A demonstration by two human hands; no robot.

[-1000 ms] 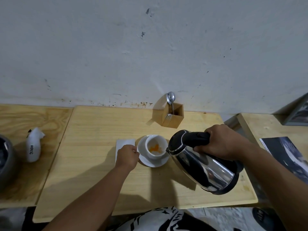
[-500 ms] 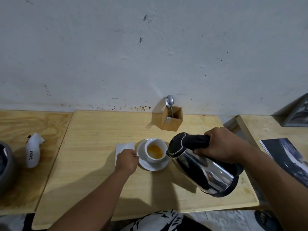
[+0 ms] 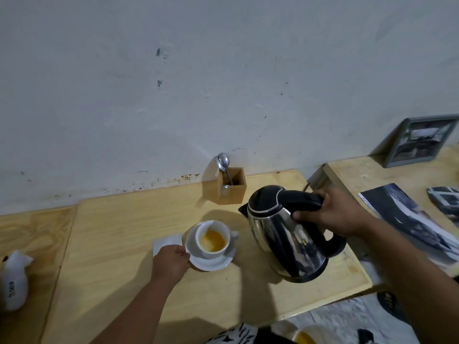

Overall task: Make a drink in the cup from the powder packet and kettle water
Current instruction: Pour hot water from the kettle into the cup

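A white cup (image 3: 212, 239) holding orange liquid stands on a white saucer (image 3: 196, 259) in the middle of the light wooden table (image 3: 119, 232). My left hand (image 3: 171, 261) grips the saucer's left rim. A white powder packet (image 3: 166, 243) lies flat just behind that hand. My right hand (image 3: 331, 214) is closed around the black handle of a steel kettle (image 3: 285, 239), which is nearly upright to the right of the cup, its spout clear of the cup.
A wooden cutlery holder (image 3: 232, 189) with a spoon (image 3: 223, 162) stands at the wall behind the cup. A white crumpled bag (image 3: 13, 281) lies on the left table. Magazines (image 3: 407, 219) and a framed picture (image 3: 419, 142) sit on the right table.
The kettle has tipped back from pouring to nearly upright and moved right, away from the cup. The cup went from orange powder to orange liquid. My left hand stayed on the saucer.
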